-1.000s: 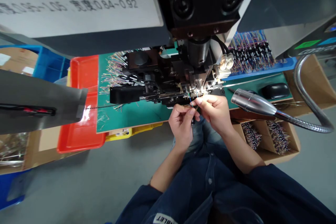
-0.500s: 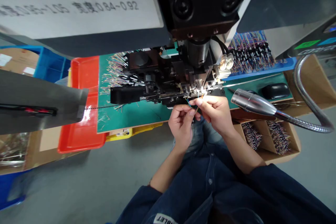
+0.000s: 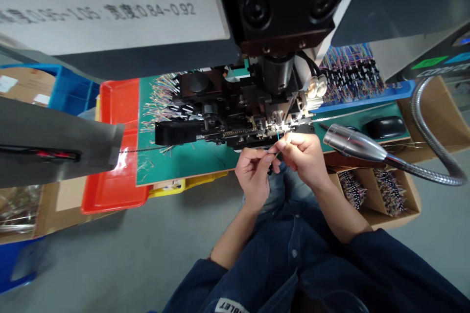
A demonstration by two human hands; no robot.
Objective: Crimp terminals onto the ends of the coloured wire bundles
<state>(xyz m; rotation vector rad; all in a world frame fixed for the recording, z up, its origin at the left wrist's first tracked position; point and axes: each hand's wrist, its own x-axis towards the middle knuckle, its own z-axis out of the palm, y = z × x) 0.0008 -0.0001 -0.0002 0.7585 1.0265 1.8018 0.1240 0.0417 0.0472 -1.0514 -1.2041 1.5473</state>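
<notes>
Thin coloured wires [image 3: 278,135] run between my hands and the lit front of a black crimping machine [image 3: 235,129]. My right hand [image 3: 303,156] pinches them between thumb and fingertips, just below the machine's bright working point. My left hand [image 3: 254,171] is closed at the lower part of the same wires, its fingertips almost touching those of the right. The fingers cover most of the wires' length. A metal strip of terminals [image 3: 141,150] enters the machine from the left.
A gooseneck lamp [image 3: 354,143] lights the work from the right. Wire bundles lie on the green mat [image 3: 183,164] and in a blue tray [image 3: 382,92]. Also around are a red tray [image 3: 113,195], a black mouse [image 3: 385,127] and a cardboard box [image 3: 411,205] holding wire bundles.
My right hand has shifted slightly right, and the wires at the fingertips have changed position. A blue wire now points up to the machine; the left hand has hardly moved.
</notes>
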